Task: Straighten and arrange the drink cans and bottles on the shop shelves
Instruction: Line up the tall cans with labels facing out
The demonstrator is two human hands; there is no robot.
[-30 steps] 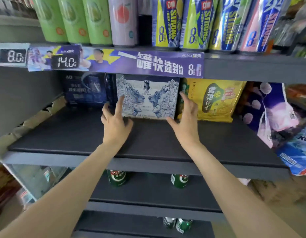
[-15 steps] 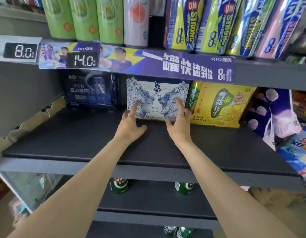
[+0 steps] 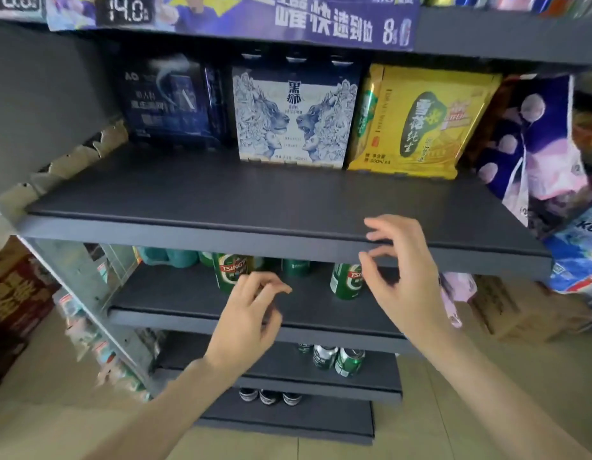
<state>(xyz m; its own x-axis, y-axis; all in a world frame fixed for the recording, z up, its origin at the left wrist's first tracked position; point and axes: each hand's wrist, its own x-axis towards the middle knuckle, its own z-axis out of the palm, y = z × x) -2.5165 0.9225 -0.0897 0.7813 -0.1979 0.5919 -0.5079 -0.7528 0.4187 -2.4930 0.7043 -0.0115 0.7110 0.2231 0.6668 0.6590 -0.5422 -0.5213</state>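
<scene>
Having drawn both hands off the lion-print pack (image 3: 296,117), now above and beyond your loosely curled, empty left hand (image 3: 248,313) and right hand (image 3: 404,277), you look done there, with the green cans (image 3: 346,282) just past your fingertips next.

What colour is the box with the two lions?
White with blue lion drawings, on the lion box; the head view shows it.

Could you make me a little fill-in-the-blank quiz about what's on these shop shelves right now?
1. The white lion-print pack stands between a dark blue pack and a ____ pack.
2. Both hands, left hand and right hand, hold ____.
3. The cans on the shelf below are ____.

Missing: yellow; nothing; green
</scene>
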